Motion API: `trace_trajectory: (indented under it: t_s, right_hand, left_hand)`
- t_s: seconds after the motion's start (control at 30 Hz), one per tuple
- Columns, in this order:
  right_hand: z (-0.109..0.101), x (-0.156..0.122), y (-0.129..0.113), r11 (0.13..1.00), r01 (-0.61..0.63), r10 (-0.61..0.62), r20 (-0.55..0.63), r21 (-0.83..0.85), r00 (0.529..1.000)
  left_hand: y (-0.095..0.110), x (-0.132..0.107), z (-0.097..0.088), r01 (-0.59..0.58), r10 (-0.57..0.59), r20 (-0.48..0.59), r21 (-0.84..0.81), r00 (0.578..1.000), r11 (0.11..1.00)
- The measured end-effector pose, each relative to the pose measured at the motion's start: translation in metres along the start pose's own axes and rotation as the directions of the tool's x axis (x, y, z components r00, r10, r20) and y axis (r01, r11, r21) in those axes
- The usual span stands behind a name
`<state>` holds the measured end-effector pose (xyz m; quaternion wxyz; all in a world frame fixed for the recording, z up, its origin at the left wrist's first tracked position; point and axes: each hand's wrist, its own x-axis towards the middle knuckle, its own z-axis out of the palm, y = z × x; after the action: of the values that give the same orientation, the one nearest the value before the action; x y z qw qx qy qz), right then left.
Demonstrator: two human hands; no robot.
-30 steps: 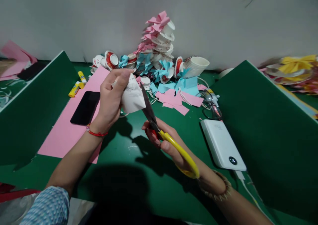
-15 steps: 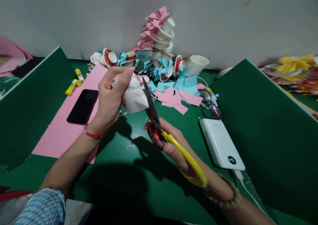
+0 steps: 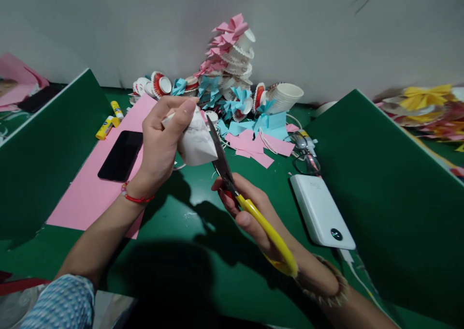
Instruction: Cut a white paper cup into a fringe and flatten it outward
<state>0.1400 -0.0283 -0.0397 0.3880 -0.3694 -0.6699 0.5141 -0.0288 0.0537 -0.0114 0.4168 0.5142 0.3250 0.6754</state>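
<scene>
Pinched between the thumb and fingers of my left hand (image 3: 163, 135) is a white paper cup (image 3: 197, 142), squashed flat, its pointed corner facing right. My right hand (image 3: 250, 213) grips a pair of scissors (image 3: 263, 222) with yellow and red handles and dark blades. The blades point up and to the left, and lie right beside the cup's corner; whether they touch it I cannot tell. Both hands are held above the green table (image 3: 174, 266). Beneath my left forearm lies a large sheet of pink paper (image 3: 87, 193) with a black phone (image 3: 121, 156) on it.
At the back stand paper cups with pink (image 3: 232, 29) and blue (image 3: 241, 99) paper bows. Pink paper scraps (image 3: 250, 142) lie before them. Glasses (image 3: 308, 162) and a white power bank (image 3: 322, 213) with a cable are on the right. Glue sticks (image 3: 105, 127) lie left. Green partitions (image 3: 391, 198) flank both sides.
The scissors and my right hand have shifted very slightly, with the blades still next to the cup's corner. My left hand keeps the same hold on the cup.
</scene>
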Motion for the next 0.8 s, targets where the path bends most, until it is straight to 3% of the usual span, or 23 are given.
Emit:
trace_trajectory:
  t_s: [0.8]
  right_hand:
    - [0.0054, -0.0037, -0.0060, 0.992, 0.058, -0.066, -0.068, -0.116, 0.995]
  left_hand:
    - [0.0018, -0.0018, -0.0005, -0.073, 0.072, 0.022, 0.051, 0.997, 0.996]
